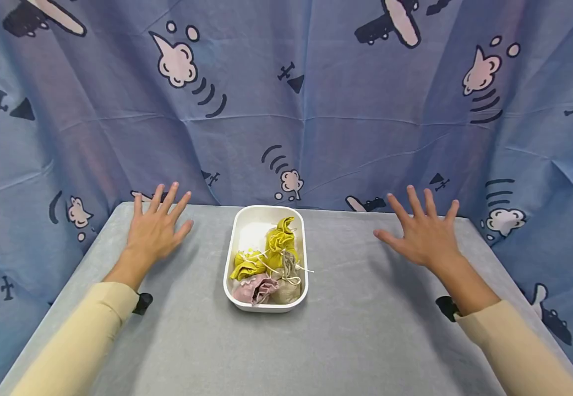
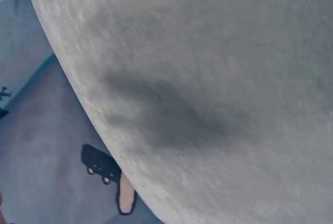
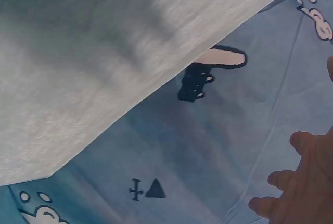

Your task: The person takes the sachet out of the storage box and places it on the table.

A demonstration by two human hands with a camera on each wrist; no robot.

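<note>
My left hand [image 1: 153, 231] is held over the table's left side, fingers spread and holding nothing. Over the right side, my right hand [image 1: 426, 235] has its fingers fanned out too, with nothing in it. Between them stands a white rectangular tub [image 1: 230, 278]. Inside it lie small drawstring pouches: a yellow pouch [image 1: 280, 237] at the upper right, another yellow pouch [image 1: 247, 265] at the left, a pink pouch [image 1: 254, 290] at the near left and a beige pouch [image 1: 287, 291] at the near right. White cords trail across them. In the right wrist view, fingers [image 3: 283, 179] show at the right edge.
The grey cloth-covered table [image 1: 345, 330] ends just beyond the fingertips. A blue curtain [image 1: 345, 77] printed with airplanes and clouds hangs behind it and around both sides. Each hand casts a shadow on the tabletop.
</note>
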